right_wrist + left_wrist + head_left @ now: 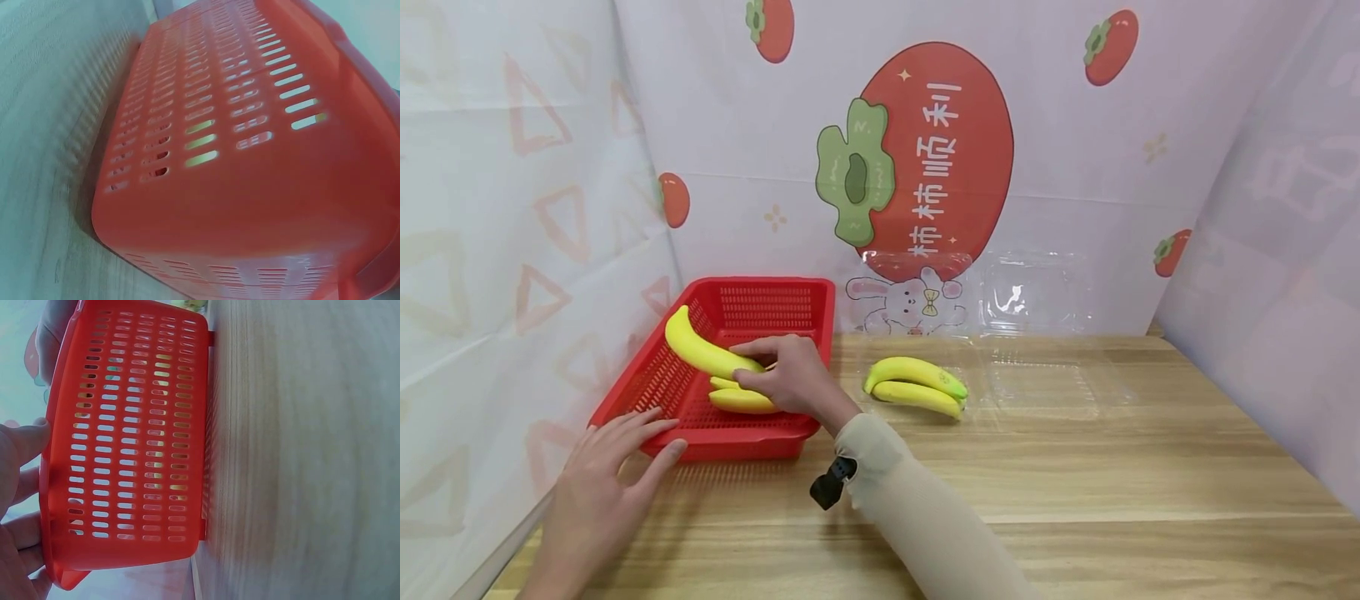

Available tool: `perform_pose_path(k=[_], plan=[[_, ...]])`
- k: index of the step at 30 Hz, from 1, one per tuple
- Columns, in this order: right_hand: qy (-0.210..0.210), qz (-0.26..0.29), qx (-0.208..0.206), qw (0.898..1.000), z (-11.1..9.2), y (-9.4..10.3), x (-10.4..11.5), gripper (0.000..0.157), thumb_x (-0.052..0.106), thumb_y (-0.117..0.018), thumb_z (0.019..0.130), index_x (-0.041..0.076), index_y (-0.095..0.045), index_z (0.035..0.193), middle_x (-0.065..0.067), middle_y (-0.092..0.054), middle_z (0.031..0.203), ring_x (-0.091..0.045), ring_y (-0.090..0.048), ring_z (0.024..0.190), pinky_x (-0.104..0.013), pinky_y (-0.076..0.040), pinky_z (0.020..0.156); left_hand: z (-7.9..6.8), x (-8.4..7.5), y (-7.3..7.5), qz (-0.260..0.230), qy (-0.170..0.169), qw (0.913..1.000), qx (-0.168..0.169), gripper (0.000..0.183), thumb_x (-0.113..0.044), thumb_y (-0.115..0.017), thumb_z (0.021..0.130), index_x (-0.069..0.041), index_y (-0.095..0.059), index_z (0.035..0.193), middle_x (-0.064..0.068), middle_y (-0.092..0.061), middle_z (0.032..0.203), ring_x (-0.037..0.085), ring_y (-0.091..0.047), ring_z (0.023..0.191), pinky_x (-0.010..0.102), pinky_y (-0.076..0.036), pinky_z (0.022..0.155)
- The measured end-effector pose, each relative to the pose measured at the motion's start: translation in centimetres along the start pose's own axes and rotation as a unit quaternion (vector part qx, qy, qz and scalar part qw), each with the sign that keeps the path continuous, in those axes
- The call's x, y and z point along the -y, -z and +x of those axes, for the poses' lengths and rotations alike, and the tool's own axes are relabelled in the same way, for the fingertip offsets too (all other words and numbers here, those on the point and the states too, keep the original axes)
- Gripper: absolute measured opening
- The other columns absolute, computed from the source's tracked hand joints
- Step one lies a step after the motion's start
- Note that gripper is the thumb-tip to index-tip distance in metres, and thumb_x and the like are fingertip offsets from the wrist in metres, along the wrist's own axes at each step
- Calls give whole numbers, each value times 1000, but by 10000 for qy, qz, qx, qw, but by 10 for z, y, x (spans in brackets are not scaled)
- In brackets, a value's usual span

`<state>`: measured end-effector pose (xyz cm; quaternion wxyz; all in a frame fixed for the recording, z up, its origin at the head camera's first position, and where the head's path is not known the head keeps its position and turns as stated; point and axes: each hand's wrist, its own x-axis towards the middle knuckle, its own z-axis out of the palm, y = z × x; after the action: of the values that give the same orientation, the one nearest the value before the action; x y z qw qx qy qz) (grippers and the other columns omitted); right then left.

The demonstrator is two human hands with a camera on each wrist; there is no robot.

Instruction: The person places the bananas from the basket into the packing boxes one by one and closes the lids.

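Over the red plastic basket (730, 440), my right hand (797, 377) grips one end of a yellow banana (698, 350), whose other end points up toward the basket's left side. Beneath it lie more bananas (743, 402) in the basket, partly covered by the hand and the held fruit. My left hand (606, 479) rests at the near left corner of the basket, its fingers over the rim and fairly straight. In the left wrist view, the thumb (31, 439) touches the rim. The right wrist view has the basket wall (250, 194) in front of that hand.
Right of the basket, two bananas (917, 385) with greenish ends lie side by side in a clear plastic clamshell box (1045, 387). The box's transparent lid stands up against the printed backdrop (1060, 192). White cloth walls border the wooden table (1075, 517).
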<state>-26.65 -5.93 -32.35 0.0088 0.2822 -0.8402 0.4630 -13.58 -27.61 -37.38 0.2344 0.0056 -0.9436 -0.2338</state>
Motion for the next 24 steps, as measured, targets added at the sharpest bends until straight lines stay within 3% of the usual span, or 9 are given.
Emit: perform_pose_path(k=[7,16,24], plan=[[122,216,-278,9993,-7,1,-1,38,22,-79,97,21,-75,134,-1,-78,127,-11,-71,97,-13,-59,76,0,1,-1,-67,-21,10000,-19,54,-40,-81,94,-11,-69,138,28,-62,146,50,-48,138,82,-37,110],[59,211,-348,9992,-15,4,-1,36,21,-79,97,21,-77,132,1,-77,128,-5,-67,95,-13,-59,79,1,0,-2,-109,-67,9999,-58,52,-38,-81,94,-13,-70,138,26,-63,145,48,-49,138,81,-38,110],[-22,651,-614,9960,-23,5,-7,34,20,-81,95,20,-78,130,-1,-77,126,-8,-65,95,-14,-59,77,0,2,-4,-135,-89,9998,-110,52,-39,-79,95,-12,-69,138,27,-62,146,49,-48,138,80,-32,118]])
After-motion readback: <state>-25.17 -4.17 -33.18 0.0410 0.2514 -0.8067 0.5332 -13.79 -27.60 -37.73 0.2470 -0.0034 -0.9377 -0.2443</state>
